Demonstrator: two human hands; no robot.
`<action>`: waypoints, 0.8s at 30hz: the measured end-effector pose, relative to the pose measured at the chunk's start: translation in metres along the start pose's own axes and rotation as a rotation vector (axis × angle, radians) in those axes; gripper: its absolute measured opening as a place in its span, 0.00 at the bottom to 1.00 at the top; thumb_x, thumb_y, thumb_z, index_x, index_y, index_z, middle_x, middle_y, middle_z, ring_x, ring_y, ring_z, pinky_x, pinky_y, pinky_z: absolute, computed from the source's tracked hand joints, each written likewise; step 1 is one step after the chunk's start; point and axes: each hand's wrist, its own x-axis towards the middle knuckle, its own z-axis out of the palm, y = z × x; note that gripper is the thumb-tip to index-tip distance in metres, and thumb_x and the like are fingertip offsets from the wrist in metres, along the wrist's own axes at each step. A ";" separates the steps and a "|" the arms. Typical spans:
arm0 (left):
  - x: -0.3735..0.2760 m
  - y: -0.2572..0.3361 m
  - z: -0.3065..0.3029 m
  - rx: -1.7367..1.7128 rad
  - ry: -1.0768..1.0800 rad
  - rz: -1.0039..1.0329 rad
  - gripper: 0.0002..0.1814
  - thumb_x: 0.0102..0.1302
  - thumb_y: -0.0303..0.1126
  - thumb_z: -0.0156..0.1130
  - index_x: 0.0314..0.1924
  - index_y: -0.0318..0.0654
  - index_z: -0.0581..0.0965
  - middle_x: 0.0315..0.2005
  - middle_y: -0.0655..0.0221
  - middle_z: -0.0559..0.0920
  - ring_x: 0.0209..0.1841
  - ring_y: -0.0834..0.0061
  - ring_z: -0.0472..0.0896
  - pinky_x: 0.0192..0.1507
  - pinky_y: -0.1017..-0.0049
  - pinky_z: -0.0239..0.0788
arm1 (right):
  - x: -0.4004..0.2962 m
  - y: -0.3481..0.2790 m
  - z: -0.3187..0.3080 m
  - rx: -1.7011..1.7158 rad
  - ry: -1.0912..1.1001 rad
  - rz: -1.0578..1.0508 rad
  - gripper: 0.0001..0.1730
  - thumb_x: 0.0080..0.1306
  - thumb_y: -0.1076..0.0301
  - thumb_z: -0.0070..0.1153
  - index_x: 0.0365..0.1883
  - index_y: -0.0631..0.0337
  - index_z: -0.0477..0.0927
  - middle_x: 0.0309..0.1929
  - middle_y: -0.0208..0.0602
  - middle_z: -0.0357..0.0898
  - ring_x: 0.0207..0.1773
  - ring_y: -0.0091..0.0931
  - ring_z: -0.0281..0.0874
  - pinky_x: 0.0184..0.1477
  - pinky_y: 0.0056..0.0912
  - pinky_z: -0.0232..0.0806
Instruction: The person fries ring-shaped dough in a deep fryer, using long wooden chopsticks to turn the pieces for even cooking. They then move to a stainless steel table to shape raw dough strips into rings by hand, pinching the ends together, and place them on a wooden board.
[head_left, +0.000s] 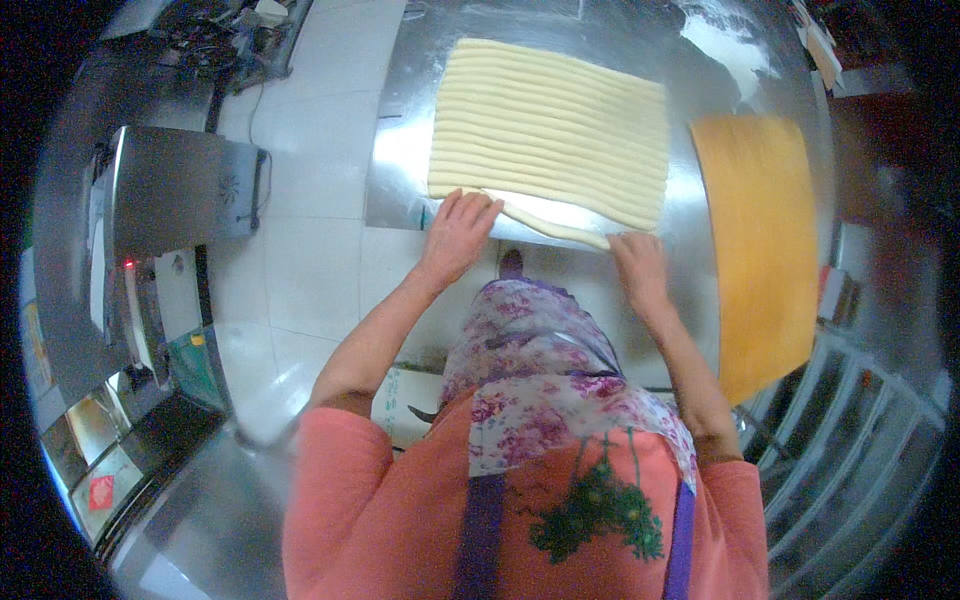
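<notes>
Many pale dough ropes lie side by side as a ribbed sheet (551, 131) on a stainless steel worktable (401, 206). Along its near edge, one dough strand (551, 227) stretches between my hands, its middle sagging apart from the sheet. My left hand (461, 225) has its fingers on the strand's left end, against the sheet's near edge. At the strand's right end, by the table's front edge, my right hand (637, 262) grips it. The fingertips of both hands are partly hidden from above.
A large orange-yellow board or sheet (761, 247) lies along the right side. White flour (727, 52) is spread at the table's far right. Beyond the floor gap on the left stands a metal appliance (172, 191). Metal racks (832, 442) are at lower right.
</notes>
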 end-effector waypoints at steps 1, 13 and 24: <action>-0.002 -0.003 -0.004 -0.017 -0.030 0.014 0.23 0.60 0.28 0.59 0.58 0.42 0.74 0.48 0.63 0.75 0.56 0.59 0.72 0.65 0.55 0.58 | -0.001 -0.002 0.000 0.007 -0.049 0.000 0.21 0.58 0.74 0.55 0.52 0.57 0.75 0.45 0.40 0.74 0.55 0.37 0.70 0.62 0.49 0.57; -0.009 -0.031 -0.024 0.009 -0.249 0.114 0.13 0.58 0.23 0.59 0.45 0.37 0.74 0.47 0.59 0.77 0.55 0.56 0.73 0.64 0.56 0.57 | -0.016 -0.026 -0.067 1.139 -0.760 0.488 0.13 0.71 0.62 0.52 0.48 0.61 0.76 0.37 0.29 0.81 0.33 0.18 0.72 0.37 0.22 0.67; 0.207 0.122 -0.035 -0.720 -0.426 -0.271 0.08 0.70 0.31 0.57 0.41 0.34 0.72 0.32 0.58 0.72 0.35 0.62 0.74 0.39 0.69 0.69 | -0.041 0.202 -0.155 0.917 -0.254 0.477 0.15 0.68 0.66 0.52 0.50 0.62 0.80 0.43 0.37 0.82 0.48 0.24 0.77 0.53 0.30 0.68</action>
